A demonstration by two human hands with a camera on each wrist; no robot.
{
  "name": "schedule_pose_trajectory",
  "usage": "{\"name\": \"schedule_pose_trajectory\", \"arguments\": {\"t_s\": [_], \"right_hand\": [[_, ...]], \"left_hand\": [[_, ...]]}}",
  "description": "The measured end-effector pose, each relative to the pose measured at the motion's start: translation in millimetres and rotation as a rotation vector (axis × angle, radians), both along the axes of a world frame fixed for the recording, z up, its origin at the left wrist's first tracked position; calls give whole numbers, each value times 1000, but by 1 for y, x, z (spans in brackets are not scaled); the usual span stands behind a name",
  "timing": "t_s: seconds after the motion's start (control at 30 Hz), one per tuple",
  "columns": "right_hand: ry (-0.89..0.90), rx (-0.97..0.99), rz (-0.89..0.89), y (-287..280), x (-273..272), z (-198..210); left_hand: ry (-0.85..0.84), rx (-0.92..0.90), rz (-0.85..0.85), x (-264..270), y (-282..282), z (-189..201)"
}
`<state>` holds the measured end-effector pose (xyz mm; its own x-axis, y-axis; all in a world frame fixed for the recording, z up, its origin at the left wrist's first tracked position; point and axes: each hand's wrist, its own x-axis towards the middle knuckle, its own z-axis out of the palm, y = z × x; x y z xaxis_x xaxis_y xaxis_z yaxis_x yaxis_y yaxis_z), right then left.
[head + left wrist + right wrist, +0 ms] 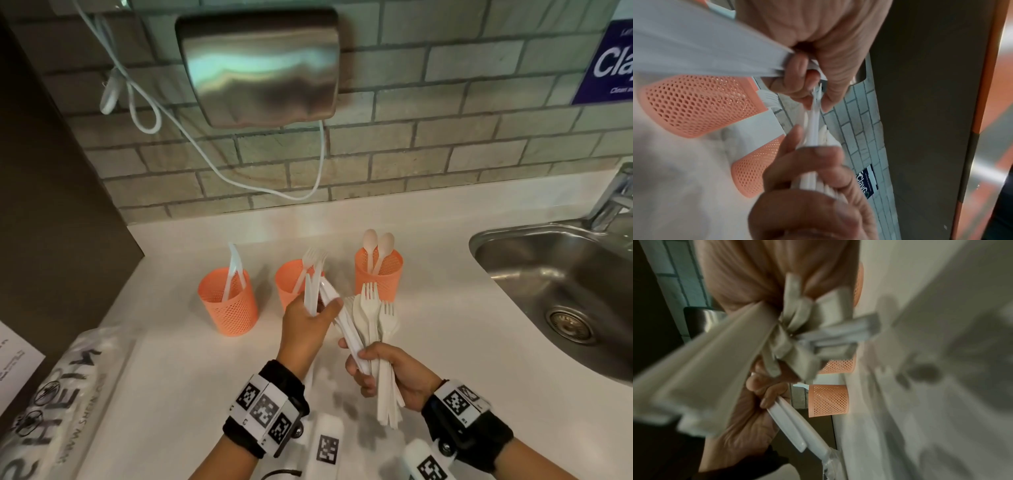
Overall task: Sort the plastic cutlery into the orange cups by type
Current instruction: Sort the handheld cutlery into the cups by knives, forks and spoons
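Note:
Three orange mesh cups stand in a row on the white counter. The left cup (227,303) holds knives, the middle cup (291,286) forks, and the right cup (379,274) spoons. In front of them my right hand (364,363) grips a mixed bundle of white forks, spoons and knives (370,318), fanned upward. My left hand (325,308) holds a couple of white knives (312,294) and pinches the blade of another knife (815,104) that still sits in the bundle. The right wrist view shows the knife handles (797,426) in my left hand (758,402).
A steel sink (507,240) with a faucet (613,195) lies to the right. On the brick wall hang a steel dispenser (260,65) and a white cable (191,150). A printed plastic bag (61,404) lies at the left, beside a dark cabinet (51,205).

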<state>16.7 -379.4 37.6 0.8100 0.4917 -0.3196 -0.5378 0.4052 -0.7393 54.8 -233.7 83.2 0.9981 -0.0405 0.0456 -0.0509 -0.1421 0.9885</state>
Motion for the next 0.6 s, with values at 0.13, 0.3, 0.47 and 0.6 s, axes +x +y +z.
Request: {"name": "schedule_pose_trajectory", "arguments": {"t_s": [0.13, 0.3, 0.47, 0.6], "right_hand": [[6, -33, -30, 0, -1, -2], [3, -39, -27, -1, -3, 2], [23, -54, 4, 0, -4, 0], [51, 68, 1, 0, -6, 1]], "left_hand": [[-46, 51, 14, -6, -3, -6], [-21, -61, 118, 0, 1, -6], [-17, -268, 263, 8, 11, 4], [135, -488, 356, 20, 26, 3]]}}
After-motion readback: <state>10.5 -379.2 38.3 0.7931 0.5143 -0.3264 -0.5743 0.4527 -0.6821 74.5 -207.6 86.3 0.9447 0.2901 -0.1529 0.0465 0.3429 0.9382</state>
